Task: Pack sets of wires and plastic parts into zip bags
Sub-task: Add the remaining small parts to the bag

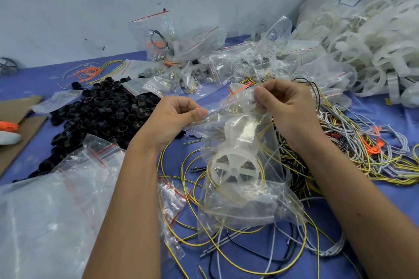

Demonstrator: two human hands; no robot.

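The left hand (pixel 175 118) pinches the top edge of a clear zip bag (pixel 240 165) between thumb and curled fingers, and the right hand (pixel 286 106) pinches the same edge further right, so the bag's mouth is stretched between the 2 hands and the bag hangs down toward the near side, just above the bench (pixel 385 190). Inside the bag sits a translucent white plastic wheel (pixel 233 166) with spokes, and yellow wires (pixel 260 142) show through the film beside it, so the set looks loaded. The step in hand reads as closing the bag: the next move calls for lining up the 2 strips of the zip and running thumb and finger along the mouth while keeping wire ends from poking through the seal. Whether the zip is already partly pressed shut cannot be told through the creased film. Under and right of the bag lies a tangle of loose wires (pixel 353 149) in yellow, grey, black and orange. To the left is a heap of black plastic rings (pixel 102 108), and nearer left a stack of empty zip bags (pixel 56 199). Far behind, filled bags (pixel 181 52) are piled, and at far right a mound of white wheels (pixel 362 52).
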